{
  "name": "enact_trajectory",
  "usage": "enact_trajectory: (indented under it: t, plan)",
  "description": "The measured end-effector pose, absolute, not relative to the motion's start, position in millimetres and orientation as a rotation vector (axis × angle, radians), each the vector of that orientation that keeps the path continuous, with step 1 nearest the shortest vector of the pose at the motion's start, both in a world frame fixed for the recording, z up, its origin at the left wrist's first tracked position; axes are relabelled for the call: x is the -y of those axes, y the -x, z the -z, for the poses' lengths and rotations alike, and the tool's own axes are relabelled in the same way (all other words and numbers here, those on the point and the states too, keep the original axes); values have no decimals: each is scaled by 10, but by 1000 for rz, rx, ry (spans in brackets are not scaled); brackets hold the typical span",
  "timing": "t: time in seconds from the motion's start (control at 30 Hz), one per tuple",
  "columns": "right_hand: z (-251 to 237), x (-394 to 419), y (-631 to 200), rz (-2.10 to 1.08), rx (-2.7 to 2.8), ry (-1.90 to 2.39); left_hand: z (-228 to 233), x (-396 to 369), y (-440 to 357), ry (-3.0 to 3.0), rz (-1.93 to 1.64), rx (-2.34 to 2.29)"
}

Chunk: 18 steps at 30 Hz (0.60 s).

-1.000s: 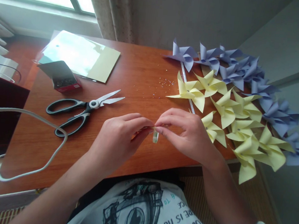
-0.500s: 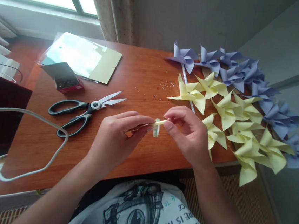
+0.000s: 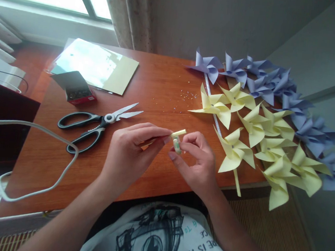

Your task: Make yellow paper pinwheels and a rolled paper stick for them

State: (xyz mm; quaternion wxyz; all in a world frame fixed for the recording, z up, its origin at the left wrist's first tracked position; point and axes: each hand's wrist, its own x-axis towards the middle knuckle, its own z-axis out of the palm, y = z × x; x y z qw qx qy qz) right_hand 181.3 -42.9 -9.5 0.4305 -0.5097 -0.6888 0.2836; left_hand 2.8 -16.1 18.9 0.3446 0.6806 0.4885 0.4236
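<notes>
a: item one, yellow straw [image 3: 176,134]?
b: pinched at its near end by left hand [image 3: 131,153], thumb and forefinger closed on it. long axis nearly level, tipped slightly up; free end pointing right, toward the pinwheels. held just above the front half of the table [image 3: 160,81].

a: item two?
b: small clear piece with a green mark [image 3: 177,145], hanging just under the straw's free end, long axis roughly upright. pinched by right hand [image 3: 195,163], fingertips closed on it, palm turned up and toward the body, remaining fingers curled.

a: pose of arms?
b: both forearms rising from the lower edge, converging at mid-table; left wrist straight, right wrist bent inward. hands nearly touching at the fingertips.

a: surroundings?
b: scissors [image 3: 96,122], black handles, blades pointing right, left of the hands. small open box [image 3: 75,87] and shiny sheet [image 3: 94,65] at far left. white cable [image 3: 33,160] looping over the left edge. yellow pinwheels [image 3: 258,138] piled at right, purple pinwheels [image 3: 266,81] behind them. tiny scraps [image 3: 186,95] scattered mid-table.
</notes>
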Motion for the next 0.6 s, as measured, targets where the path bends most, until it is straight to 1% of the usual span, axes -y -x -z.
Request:
enact_trajectory:
  t: [0.2, 0.47, 0.6]
  plan:
    - [54, 455, -1846, -749, 1734, 1247, -153, 181, -64, -1953, -1139, -1390]
    - [-81, 443, -1868, -1060, 1515, 1159, -121, 222, -89, -2240, -1024, -1427]
    - [-144, 435, -1891, -1048, 1475, 1216, -101, 224, -83, -2318, -972, -1386]
